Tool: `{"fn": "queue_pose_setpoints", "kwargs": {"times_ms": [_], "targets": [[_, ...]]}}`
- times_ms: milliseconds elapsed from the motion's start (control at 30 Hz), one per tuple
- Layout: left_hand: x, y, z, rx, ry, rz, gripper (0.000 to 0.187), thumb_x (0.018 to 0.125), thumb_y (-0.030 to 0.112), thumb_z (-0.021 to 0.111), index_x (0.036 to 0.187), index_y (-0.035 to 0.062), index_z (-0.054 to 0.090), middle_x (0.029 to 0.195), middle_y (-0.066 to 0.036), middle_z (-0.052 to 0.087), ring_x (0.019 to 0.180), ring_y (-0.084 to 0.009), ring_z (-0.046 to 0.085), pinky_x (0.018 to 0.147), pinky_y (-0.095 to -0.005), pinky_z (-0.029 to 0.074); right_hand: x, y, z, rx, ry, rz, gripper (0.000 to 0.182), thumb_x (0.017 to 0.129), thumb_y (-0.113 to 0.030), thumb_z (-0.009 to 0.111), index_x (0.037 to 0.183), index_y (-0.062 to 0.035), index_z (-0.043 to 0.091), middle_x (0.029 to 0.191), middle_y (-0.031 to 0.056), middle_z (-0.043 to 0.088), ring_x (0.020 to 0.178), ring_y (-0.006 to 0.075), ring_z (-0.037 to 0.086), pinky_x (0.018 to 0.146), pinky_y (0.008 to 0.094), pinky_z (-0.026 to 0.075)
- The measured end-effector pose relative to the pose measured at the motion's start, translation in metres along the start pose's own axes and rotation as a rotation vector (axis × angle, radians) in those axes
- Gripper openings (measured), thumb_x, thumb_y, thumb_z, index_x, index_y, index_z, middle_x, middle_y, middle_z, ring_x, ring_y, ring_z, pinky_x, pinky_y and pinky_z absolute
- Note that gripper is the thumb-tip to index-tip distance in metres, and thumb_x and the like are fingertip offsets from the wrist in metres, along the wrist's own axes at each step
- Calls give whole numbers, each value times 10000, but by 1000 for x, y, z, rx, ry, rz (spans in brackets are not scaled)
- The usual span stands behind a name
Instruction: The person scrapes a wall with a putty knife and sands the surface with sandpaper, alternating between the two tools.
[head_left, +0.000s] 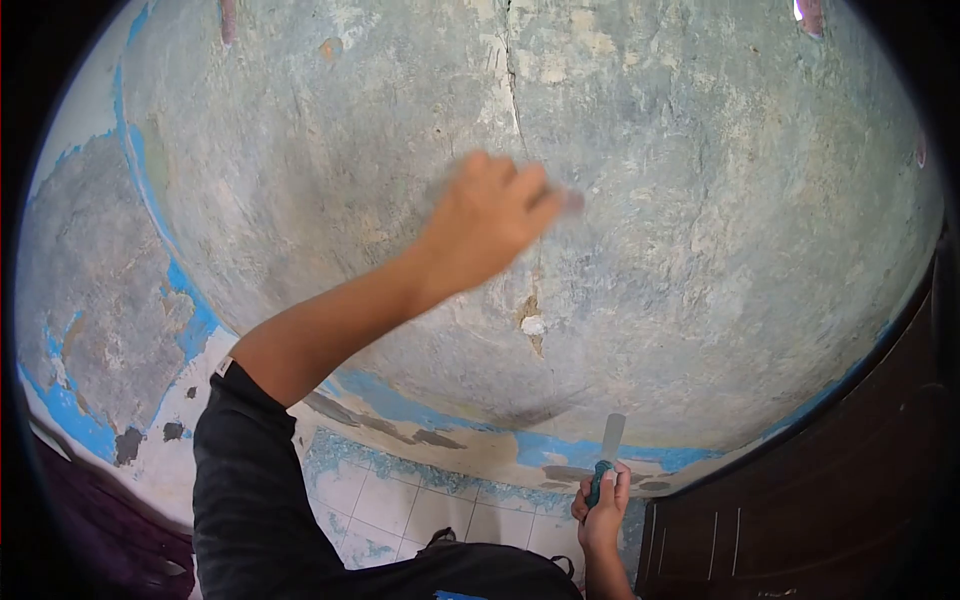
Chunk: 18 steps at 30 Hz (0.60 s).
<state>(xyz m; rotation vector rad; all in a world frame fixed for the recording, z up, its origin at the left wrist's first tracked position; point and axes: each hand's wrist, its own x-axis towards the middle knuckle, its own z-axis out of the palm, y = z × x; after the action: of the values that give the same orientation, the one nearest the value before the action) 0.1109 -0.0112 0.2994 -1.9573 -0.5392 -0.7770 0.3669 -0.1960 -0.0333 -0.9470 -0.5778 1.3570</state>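
Observation:
My left hand (490, 220) is raised in front of the grey, patchy wall (680, 230), close to the vertical crack (513, 85). Its fingers are curled, and motion blurs them. A small dull-coloured bit shows at the fingertips; I cannot tell what it is. Lower down, my right hand (603, 503) is wrapped around the dark green handle of a putty knife (613, 438), its flat blade pointing up. Between the two hands, a chipped hole with a white lump of filler (532, 325) marks the wall.
Blue paint remnants (420, 405) run along the wall's lower part and left corner. Pale floor tiles (385, 500) below carry flakes of blue paint. Dark brown furniture (800, 480) stands at the right, and dark purple cloth (110, 530) lies at lower left.

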Motion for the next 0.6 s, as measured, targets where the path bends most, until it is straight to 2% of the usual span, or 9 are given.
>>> {"fn": "queue_pose_setpoints", "kwargs": {"times_ms": [33, 133, 167, 267, 300, 400, 433, 533, 600], "targets": [[8, -12, -11, 30, -46, -151, 351, 925, 14, 600, 1179, 220, 728, 804, -3, 511, 730, -200, 514, 706, -374, 385, 2, 1, -4, -2, -15, 2, 194, 1136, -297, 456, 1303, -198, 447, 786, 61, 517, 462, 108, 384, 422, 270, 298], [11, -3, -7, 26, -26, -73, 313, 959, 50, 600, 1173, 239, 729, 779, 3, 501, 731, -185, 506, 707, -374, 382, 4, 3, -8, 0, -31, 31, 192, 1137, -295, 454, 1302, -196, 447, 780, 61, 518, 456, 110, 387, 419, 272, 296], [0, 9, 10, 22, -87, 49, 270, 975, 77, 603, 1158, 228, 733, 757, 6, 487, 722, -183, 497, 700, -374, 377, 5, 1, -11, -9, -35, 41, 190, 1138, -293, 454, 1301, -196, 448, 777, 61, 517, 453, 111, 388, 418, 272, 296], [0, 10, 4, 33, -88, -2, 259, 952, 89, 608, 1144, 206, 736, 839, -20, 540, 748, -186, 529, 705, -375, 378, 9, -1, -15, -15, -59, 47, 191, 1136, -286, 459, 1301, -190, 447, 779, 63, 518, 450, 112, 390, 417, 274, 294], [11, -4, -4, -7, -47, -173, 259, 967, 65, 597, 1124, 192, 759, 709, 1, 446, 697, -183, 482, 694, -350, 367, 14, -3, -18, -27, -63, 39, 193, 1136, -285, 460, 1302, -189, 447, 781, 63, 519, 450, 113, 391, 417, 275, 294], [20, -14, -8, 158, 90, -177, 270, 961, 57, 601, 1119, 192, 772, 696, 10, 432, 698, -169, 477, 689, -347, 360, 15, -3, -22, -25, -62, 53, 197, 1136, -284, 462, 1305, -185, 447, 788, 64, 522, 451, 113, 392, 417, 278, 295], [15, 0, 5, 8, 87, -105, 283, 955, 50, 604, 1135, 188, 773, 703, 15, 441, 685, -162, 471, 679, -349, 348, 17, -6, -22, -19, -61, 63, 198, 1136, -284, 461, 1306, -184, 448, 790, 64, 523, 452, 112, 392, 417, 278, 296], [4, 31, 14, 88, -15, 78, 285, 955, 53, 606, 1144, 184, 775, 695, 16, 449, 657, -164, 460, 669, -352, 337, 18, -7, -23, -14, -90, 74, 198, 1137, -280, 457, 1309, -181, 449, 792, 64, 523, 452, 110, 392, 416, 278, 297], [10, 10, -2, 130, 37, -119, 193, 935, 68, 628, 1054, 174, 738, 777, 7, 482, 702, -166, 490, 684, -347, 364, 22, -12, -29, -24, -111, 54, 198, 1138, -277, 454, 1311, -180, 449, 793, 65, 523, 453, 109, 393, 415, 278, 298]]}}
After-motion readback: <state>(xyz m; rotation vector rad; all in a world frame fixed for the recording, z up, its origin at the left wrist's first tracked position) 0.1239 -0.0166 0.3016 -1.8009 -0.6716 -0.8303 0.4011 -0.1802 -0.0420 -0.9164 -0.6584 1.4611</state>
